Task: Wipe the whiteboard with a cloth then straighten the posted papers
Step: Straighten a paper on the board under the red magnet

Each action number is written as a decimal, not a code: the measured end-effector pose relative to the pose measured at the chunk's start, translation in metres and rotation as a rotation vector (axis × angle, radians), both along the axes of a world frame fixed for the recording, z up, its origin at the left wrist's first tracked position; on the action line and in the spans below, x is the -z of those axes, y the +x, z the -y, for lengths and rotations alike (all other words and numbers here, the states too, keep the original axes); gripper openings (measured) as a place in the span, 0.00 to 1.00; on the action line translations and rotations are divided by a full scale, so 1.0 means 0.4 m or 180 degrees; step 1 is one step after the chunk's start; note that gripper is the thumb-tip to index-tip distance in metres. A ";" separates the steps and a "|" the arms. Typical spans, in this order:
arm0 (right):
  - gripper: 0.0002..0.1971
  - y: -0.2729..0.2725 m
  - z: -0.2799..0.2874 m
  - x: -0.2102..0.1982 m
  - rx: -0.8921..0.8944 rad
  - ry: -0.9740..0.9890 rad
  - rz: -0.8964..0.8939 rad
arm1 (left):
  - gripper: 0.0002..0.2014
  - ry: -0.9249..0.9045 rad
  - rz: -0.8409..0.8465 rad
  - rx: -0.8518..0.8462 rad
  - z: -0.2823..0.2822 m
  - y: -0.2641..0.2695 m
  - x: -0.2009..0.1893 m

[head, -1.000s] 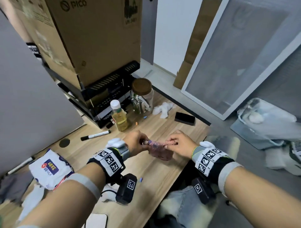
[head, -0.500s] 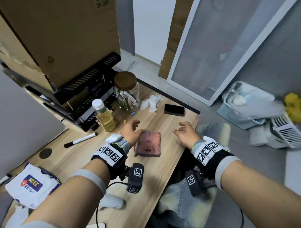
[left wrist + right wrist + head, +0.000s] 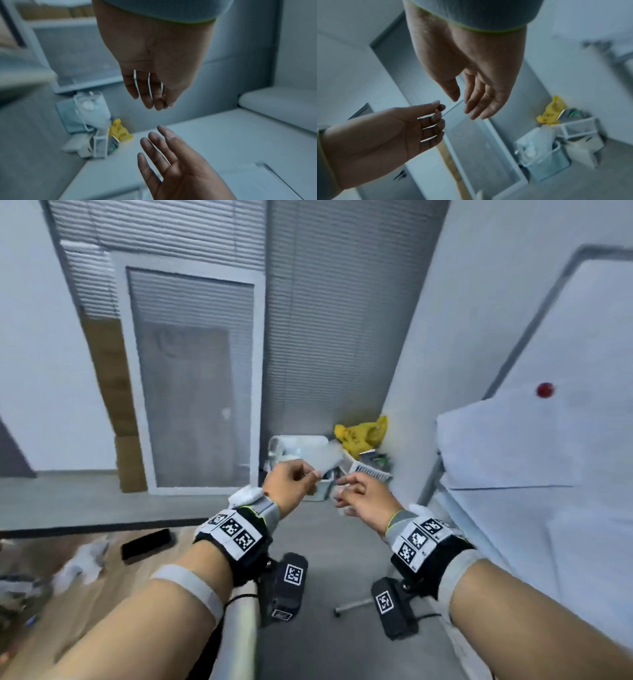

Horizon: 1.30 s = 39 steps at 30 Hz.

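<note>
Both my left hand and right hand hang empty with fingers loose and apart. No cloth is in view, so I judge the wiping over or set aside and the straightening not yet begun. The white metal-framed whiteboard stands at my 3 o'clock, where a tilted white paper sheet hangs under a round red magnet. At 12 o'clock, a pale plastic bin with a clear liner holds white crumpled waste, with a yellow plastic bag and a white slatted basket just beside it.

Motion blur, cropped whiteboard
Whiteboard cut by right edge; desk clutter smeared; pale scrap at fingertips unidentifiable.
</note>
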State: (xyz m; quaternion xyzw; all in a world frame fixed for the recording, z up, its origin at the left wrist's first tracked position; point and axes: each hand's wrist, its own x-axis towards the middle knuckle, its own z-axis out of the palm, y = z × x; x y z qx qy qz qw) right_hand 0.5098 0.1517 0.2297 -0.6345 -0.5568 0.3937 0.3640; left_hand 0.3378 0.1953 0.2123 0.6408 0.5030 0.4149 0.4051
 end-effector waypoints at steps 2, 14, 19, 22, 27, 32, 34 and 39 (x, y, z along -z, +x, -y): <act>0.06 0.125 0.052 -0.041 0.0300 0.0156 0.0152 | 0.13 0.0088 0.0036 0.0224 0.003 0.149 -0.033; 0.11 0.723 0.359 -0.177 0.1823 0.0635 0.1385 | 0.12 0.0463 0.0061 0.1803 0.111 0.871 -0.176; 0.20 0.759 0.309 -0.260 0.1913 0.1303 0.2606 | 0.21 0.1626 -0.0161 0.1783 0.013 0.958 -0.194; 0.18 0.762 0.265 -0.320 0.2162 0.1421 0.3005 | 0.22 0.2122 -0.0159 0.2046 -0.050 0.985 -0.200; 0.19 0.734 0.211 -0.255 0.2449 0.0285 0.2401 | 0.17 0.2379 0.0038 0.2240 -0.121 1.022 -0.197; 0.27 0.728 0.180 -0.152 0.2697 0.0044 0.1865 | 0.15 0.2503 -0.0003 0.2264 -0.147 1.040 -0.196; 0.27 0.733 0.165 -0.133 0.2810 0.0088 0.1638 | 0.16 0.2423 0.0060 0.2310 -0.153 1.046 -0.189; 0.20 0.732 0.147 -0.108 0.3238 0.0405 0.0638 | 0.18 0.2278 0.0253 0.2429 -0.154 1.058 -0.171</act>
